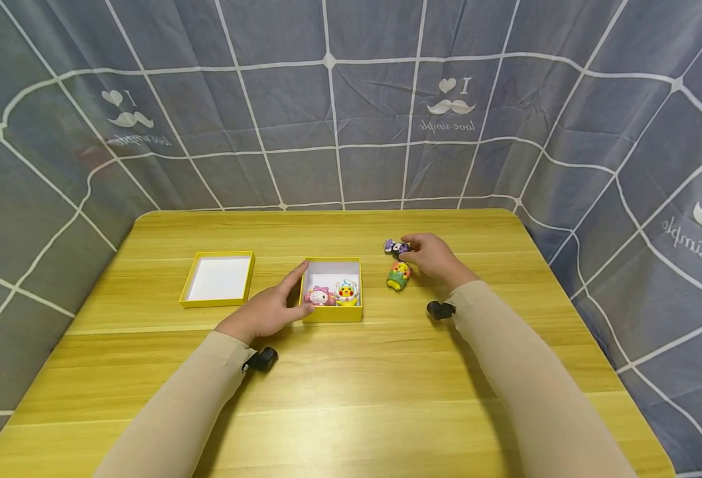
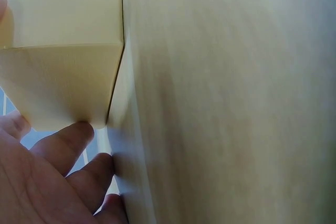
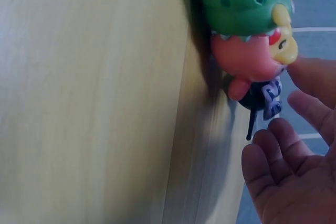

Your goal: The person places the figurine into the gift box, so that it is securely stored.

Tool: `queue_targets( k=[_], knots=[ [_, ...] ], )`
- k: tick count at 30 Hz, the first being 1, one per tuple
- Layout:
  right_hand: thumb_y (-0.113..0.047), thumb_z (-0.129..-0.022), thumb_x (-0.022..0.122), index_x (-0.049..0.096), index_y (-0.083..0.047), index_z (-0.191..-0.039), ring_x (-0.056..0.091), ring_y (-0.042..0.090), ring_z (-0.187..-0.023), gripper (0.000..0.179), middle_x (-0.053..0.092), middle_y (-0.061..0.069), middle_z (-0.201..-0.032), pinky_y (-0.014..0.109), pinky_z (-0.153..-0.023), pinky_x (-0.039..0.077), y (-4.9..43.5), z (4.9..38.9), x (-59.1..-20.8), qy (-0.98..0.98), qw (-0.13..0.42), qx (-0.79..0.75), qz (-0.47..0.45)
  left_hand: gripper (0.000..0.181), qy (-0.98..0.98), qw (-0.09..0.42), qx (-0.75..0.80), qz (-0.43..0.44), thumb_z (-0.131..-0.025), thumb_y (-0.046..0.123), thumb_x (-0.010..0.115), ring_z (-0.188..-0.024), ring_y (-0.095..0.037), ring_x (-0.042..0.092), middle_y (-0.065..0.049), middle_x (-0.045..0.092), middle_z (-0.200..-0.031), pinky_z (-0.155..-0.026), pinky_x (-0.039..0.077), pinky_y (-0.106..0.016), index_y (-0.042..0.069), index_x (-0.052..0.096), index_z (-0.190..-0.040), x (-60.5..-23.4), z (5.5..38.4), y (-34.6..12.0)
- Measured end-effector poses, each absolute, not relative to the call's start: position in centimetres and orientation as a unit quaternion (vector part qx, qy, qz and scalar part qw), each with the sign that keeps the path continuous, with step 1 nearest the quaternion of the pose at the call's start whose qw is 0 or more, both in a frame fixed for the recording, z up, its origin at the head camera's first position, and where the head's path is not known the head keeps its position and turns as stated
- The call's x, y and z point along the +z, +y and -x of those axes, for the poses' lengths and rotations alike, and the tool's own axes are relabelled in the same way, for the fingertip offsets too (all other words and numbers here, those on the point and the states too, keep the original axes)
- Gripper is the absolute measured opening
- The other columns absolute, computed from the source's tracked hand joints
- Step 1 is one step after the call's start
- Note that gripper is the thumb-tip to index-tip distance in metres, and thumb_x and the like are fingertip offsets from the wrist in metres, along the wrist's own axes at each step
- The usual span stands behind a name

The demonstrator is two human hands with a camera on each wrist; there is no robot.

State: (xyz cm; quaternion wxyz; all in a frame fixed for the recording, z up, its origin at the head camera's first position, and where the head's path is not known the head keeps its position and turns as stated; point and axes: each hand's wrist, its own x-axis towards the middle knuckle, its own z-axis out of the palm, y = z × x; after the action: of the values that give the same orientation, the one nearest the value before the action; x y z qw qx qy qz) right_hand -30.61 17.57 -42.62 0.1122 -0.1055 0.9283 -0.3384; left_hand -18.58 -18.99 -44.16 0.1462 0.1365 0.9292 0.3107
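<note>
Your right hand (image 1: 431, 255) is at the dark purple figure (image 1: 395, 247), which lies on the table (image 1: 351, 398) to the right of the yellow box (image 1: 332, 317). Thumb and forefinger are spread to either side of it; whether they have met its surface cannot be told from either view. The step in hand appears to be taking up this figure.

The green and coral figure (image 1: 397, 277) lies just beside it, on your near side. This is the main hazard: a low or wide thumb would probably knock it. Bring the thumb in along the far figure's own side, close on the thickest part of the body, and lift straight up before moving sideways. A thin dark part shows beneath in the right wrist view; avoid gripping by that.

Your left hand (image 1: 267, 310) holds the box at its left side, thumb at the near corner, forefinger at the far one. Light pressure should suffice; the walls may flex. Keep that thumb clear of the pink figure (image 1: 319, 297) inside, which sits beside the yellow figure (image 1: 346, 293).
</note>
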Motion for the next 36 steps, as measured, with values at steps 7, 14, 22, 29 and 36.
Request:
queue_targets(
  k=[7, 14, 22, 29, 36],
  knots=[
    [-0.024, -0.102, 0.069, 0.058, -0.003, -0.15, 0.062, 0.036, -0.126, 0.053, 0.066, 0.022, -0.139, 0.051, -0.111, 0.049, 17.0, 31.1, -42.9, 0.938, 0.106, -0.313, 0.108, 0.097, 0.928, 0.148, 0.313, -0.138, -0.099, 0.069, 0.057, -0.138, -0.05, 0.055, -0.03, 0.044, -0.16, -0.113, 0.045, -0.065, 0.039, 0.0, -0.17, -44.2, 18.6, -19.1],
    [-0.026, -0.102, 0.07, 0.057, -0.003, -0.15, 0.06, 0.037, -0.131, 0.055, 0.064, 0.023, -0.143, 0.052, -0.113, 0.047, 16.7, 31.6, -43.3, 0.941, 0.108, -0.302, 0.105, 0.096, 0.928, 0.145, 0.314, -0.136, -0.098, 0.069, 0.058, -0.136, -0.05, 0.057, -0.029, 0.044, -0.161, -0.111, 0.046, -0.064, 0.039, 0.001, -0.17, -44.2, 18.5, -19.0],
    [-0.023, -0.099, 0.074, 0.061, -0.003, -0.145, 0.063, 0.035, -0.127, 0.051, 0.067, 0.021, -0.138, 0.051, -0.112, 0.048, 16.4, 32.2, -43.7, 0.946, 0.101, -0.292, 0.098, 0.096, 0.928, 0.145, 0.315, -0.134, -0.099, 0.067, 0.059, -0.135, -0.05, 0.058, -0.028, 0.043, -0.162, -0.109, 0.048, -0.064, 0.04, 0.001, -0.17, -44.1, 18.4, -18.9],
    [-0.013, -0.097, 0.074, 0.062, -0.002, -0.143, 0.062, 0.036, -0.124, 0.049, 0.068, 0.022, -0.136, 0.051, -0.113, 0.047, 16.4, 32.7, -43.8, 0.947, 0.098, -0.29, 0.099, 0.096, 0.927, 0.146, 0.32, -0.134, -0.099, 0.066, 0.06, -0.138, -0.049, 0.056, -0.027, 0.045, -0.161, -0.112, 0.045, -0.064, 0.041, 0.001, -0.17, -44.1, 18.5, -19.0],
    [-0.017, -0.098, 0.074, 0.057, -0.004, -0.149, 0.06, 0.037, -0.131, 0.056, 0.064, 0.024, -0.142, 0.051, -0.115, 0.046, 16.5, 33.0, -44.1, 0.949, 0.101, -0.281, 0.101, 0.096, 0.925, 0.148, 0.321, -0.135, -0.098, 0.067, 0.06, -0.141, -0.049, 0.053, -0.025, 0.043, -0.163, -0.115, 0.043, -0.064, 0.043, 0.001, -0.169, -44.2, 18.6, -19.0]
  ],
)
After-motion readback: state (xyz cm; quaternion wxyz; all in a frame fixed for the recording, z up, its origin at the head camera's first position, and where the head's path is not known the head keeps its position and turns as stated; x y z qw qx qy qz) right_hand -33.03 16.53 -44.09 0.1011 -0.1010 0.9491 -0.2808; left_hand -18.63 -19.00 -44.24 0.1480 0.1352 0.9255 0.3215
